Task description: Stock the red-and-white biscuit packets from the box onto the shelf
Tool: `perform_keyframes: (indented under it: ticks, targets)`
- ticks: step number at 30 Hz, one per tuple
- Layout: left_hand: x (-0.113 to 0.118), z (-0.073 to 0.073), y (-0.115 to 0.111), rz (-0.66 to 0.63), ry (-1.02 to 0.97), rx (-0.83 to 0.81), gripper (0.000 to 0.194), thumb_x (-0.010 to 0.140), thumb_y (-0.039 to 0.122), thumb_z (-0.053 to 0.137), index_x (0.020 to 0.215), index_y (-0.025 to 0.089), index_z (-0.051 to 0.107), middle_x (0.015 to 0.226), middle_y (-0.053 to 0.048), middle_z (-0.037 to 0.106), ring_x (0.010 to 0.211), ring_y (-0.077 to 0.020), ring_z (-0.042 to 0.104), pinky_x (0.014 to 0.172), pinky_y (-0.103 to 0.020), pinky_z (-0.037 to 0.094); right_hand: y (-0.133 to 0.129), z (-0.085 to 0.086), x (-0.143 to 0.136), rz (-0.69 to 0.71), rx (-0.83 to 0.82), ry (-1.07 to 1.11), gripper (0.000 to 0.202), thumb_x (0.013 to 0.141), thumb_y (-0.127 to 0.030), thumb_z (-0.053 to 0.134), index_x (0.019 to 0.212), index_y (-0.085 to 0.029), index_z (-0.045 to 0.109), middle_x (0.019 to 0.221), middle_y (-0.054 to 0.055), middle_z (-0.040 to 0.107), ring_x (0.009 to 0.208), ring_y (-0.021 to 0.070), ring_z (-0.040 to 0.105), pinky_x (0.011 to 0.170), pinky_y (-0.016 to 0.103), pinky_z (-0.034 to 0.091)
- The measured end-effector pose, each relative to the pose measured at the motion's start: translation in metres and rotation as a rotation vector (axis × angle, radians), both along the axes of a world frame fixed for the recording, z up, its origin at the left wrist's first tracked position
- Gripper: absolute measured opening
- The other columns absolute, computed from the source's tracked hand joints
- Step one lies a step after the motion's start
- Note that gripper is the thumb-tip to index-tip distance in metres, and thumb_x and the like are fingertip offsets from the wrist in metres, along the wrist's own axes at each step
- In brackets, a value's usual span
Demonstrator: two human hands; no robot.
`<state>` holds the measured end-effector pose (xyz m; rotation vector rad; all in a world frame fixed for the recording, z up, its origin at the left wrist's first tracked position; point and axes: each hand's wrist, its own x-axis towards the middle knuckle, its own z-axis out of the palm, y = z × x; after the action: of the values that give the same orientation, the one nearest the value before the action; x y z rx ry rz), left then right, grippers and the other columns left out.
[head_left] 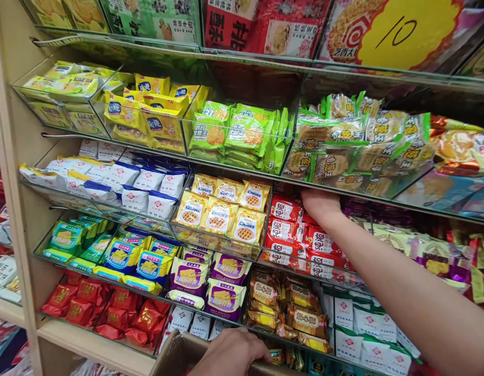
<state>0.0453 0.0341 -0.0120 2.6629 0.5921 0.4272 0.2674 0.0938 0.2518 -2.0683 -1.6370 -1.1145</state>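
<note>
At the left, a pale wooden upright, flat and smooth, closes the side of the shelves. Next to it, in clear, stiff bins, lie crumpled shiny red pouches, and above them green packets and plump white packets with blue or yellow ends. Further to the right are purple biscuit packets, almost square, and flat yellow cookie packets in neat rows.

Low in the middle, the left hand is on the rim of a brown box; its fingers are close together and bent over this rim, gripping it. Box and hand cover a part of the lowest bins. Beside them, brown glossy packets are stacked.

More to the right, red packets with white lettering fill a bin, and the right hand reaches in at their top, under the transparent front of green-edged packets. This shelf hides its fingertips, so I cannot tell if they are apart or clamped. The bare forearm crosses before cream-and-purple packets. Above hangs a yellow scalloped price card, marked 10.
</note>
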Motion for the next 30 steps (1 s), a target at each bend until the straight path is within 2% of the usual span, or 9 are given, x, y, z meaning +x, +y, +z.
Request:
perform_keyframes:
  ticks: [5, 8, 12, 17, 19, 22, 24, 27, 30]
  targets:
    - [-0.002, -0.001, -0.002, 0.016, -0.023, -0.012, 0.039, 0.068, 0.057, 0.056, 0.100, 0.035, 0.060, 0.092, 0.005, 0.067, 0.084, -0.0177, 0.058, 0.071, -0.023, 0.040, -0.032, -0.009, -0.006, -0.051, -0.017, -0.124, 0.040, 0.084, -0.015, 0.024, 0.106, -0.011, 0.057, 0.083, 0.018, 0.063, 0.080, 0.0315, 0.061, 0.063, 0.040, 0.048]
    - [-0.005, 0.005, -0.007, 0.039, -0.043, -0.046, 0.036, 0.069, 0.055, 0.056, 0.100, 0.035, 0.060, 0.092, 0.005, 0.066, 0.087, -0.0178, 0.057, 0.074, -0.024, 0.040, -0.059, -0.022, -0.004, -0.028, -0.021, -0.280, 0.042, 0.086, -0.014, 0.020, 0.115, -0.013, 0.051, 0.100, 0.016, 0.061, 0.070, 0.0244, 0.062, 0.054, 0.032, 0.046]
    - [-0.013, 0.018, -0.016, 0.081, -0.068, -0.123, 0.036, 0.068, 0.050, 0.061, 0.102, 0.036, 0.058, 0.096, 0.004, 0.064, 0.092, -0.0187, 0.055, 0.080, -0.026, 0.039, -0.095, -0.045, 0.010, 0.144, 0.056, -0.399, 0.043, 0.087, -0.014, 0.022, 0.124, -0.016, 0.044, 0.133, 0.010, 0.041, 0.092, 0.0207, 0.060, 0.065, 0.029, 0.049]
    - [-0.015, 0.031, -0.024, 0.160, -0.166, -0.243, 0.040, 0.066, 0.048, 0.063, 0.103, 0.032, 0.059, 0.105, -0.001, 0.061, 0.099, -0.0229, 0.053, 0.086, -0.033, 0.039, -0.154, -0.068, 0.012, 0.480, 0.221, -0.483, 0.037, 0.083, -0.014, 0.038, 0.118, -0.022, 0.050, 0.129, 0.006, 0.044, 0.107, 0.0209, 0.054, 0.077, 0.031, 0.049]
    - [-0.010, 0.044, -0.031, 0.080, -0.366, -0.448, 0.048, 0.070, 0.056, 0.055, 0.108, 0.025, 0.056, 0.105, -0.006, 0.062, 0.099, -0.0229, 0.055, 0.088, -0.036, 0.040, -0.178, -0.078, 0.001, 0.622, 0.202, -0.467, 0.035, 0.082, -0.014, 0.038, 0.113, -0.022, 0.053, 0.126, 0.007, 0.048, 0.115, 0.0225, 0.047, 0.078, 0.033, 0.049]
    - [0.003, 0.075, -0.051, -0.205, -0.672, -1.049, 0.068, 0.076, 0.068, 0.034, 0.125, 0.021, 0.040, 0.118, -0.010, 0.056, 0.107, -0.0223, 0.053, 0.093, -0.039, 0.038, -0.206, -0.101, -0.021, 0.769, 0.104, -0.461, 0.030, 0.081, -0.015, 0.037, 0.100, -0.021, 0.060, 0.119, 0.007, 0.055, 0.118, 0.0265, 0.043, 0.074, 0.037, 0.050]
    - [0.013, 0.098, -0.068, -0.356, -0.755, -1.385, 0.065, 0.081, 0.065, 0.020, 0.130, 0.024, 0.034, 0.128, -0.008, 0.049, 0.113, -0.0216, 0.049, 0.095, -0.040, 0.037, -0.216, -0.118, -0.033, 0.843, 0.086, -0.464, 0.029, 0.079, -0.014, 0.038, 0.094, -0.021, 0.062, 0.115, 0.006, 0.058, 0.118, 0.0290, 0.042, 0.075, 0.038, 0.050]
    - [0.024, 0.118, -0.086, -0.309, -0.933, -1.545, 0.043, 0.082, 0.033, 0.047, 0.124, 0.023, 0.040, 0.122, -0.005, 0.054, 0.103, -0.0149, 0.056, 0.090, -0.029, 0.041, -0.222, -0.141, -0.035, 0.920, 0.050, -0.371, 0.032, 0.079, -0.012, 0.036, 0.101, -0.017, 0.060, 0.115, 0.007, 0.059, 0.119, 0.0307, 0.040, 0.080, 0.041, 0.049]
    - [0.021, 0.118, -0.086, -0.189, -0.988, -1.546, 0.054, 0.074, 0.014, 0.057, 0.124, 0.021, 0.040, 0.114, -0.007, 0.059, 0.092, -0.0161, 0.061, 0.083, -0.029, 0.045, -0.220, -0.145, -0.022, 0.904, 0.025, -0.190, 0.035, 0.080, -0.008, 0.040, 0.112, -0.010, 0.052, 0.118, 0.013, 0.055, 0.119, 0.0261, 0.041, 0.090, 0.041, 0.045]
